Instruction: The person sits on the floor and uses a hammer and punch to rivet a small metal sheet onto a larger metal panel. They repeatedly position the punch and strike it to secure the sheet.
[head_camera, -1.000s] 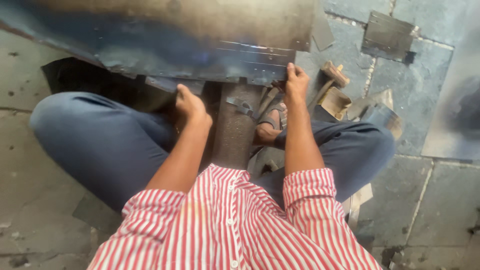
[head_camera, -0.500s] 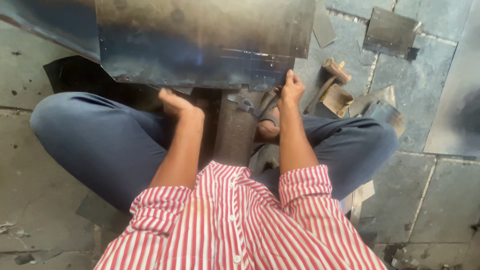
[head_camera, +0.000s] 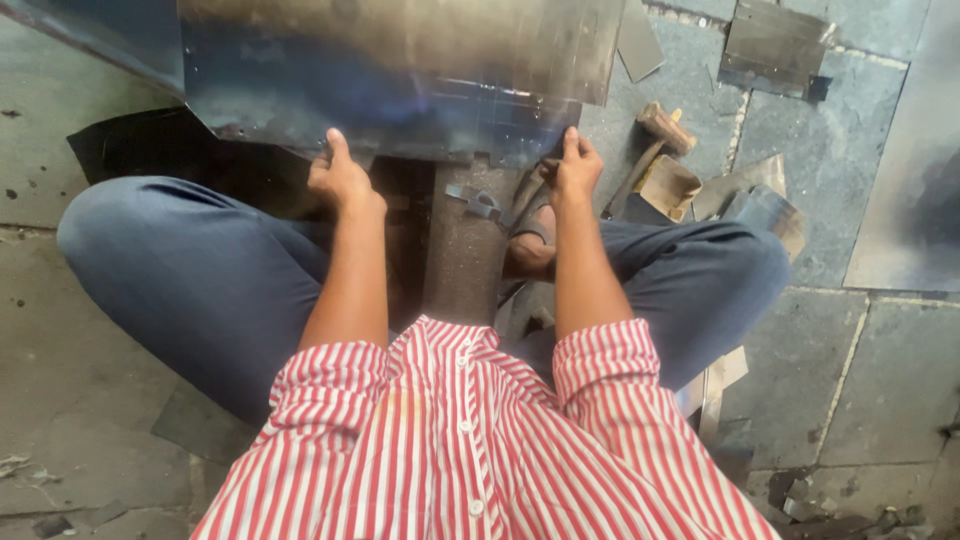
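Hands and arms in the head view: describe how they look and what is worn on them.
Both hands, the left hand and the right hand, are bare: no gloves, and no rings or watch show. The forearms are bare too. The sleeves belong to a red-and-white vertically striped button shirt and are rolled up to about the elbows, forming thick cuffs on each arm.

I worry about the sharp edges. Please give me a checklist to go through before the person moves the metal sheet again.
1. Left hand on the near edge of the metal sheet: ok.
2. Right hand on that edge: ok.
3. Hands gloved: not ok, both bare.
4. Sheet resting on the iron block: cannot tell.
5. Mallet clear of the sheet: ok, it lies to the right.
6. Foot away from the edge: not ok, close below.
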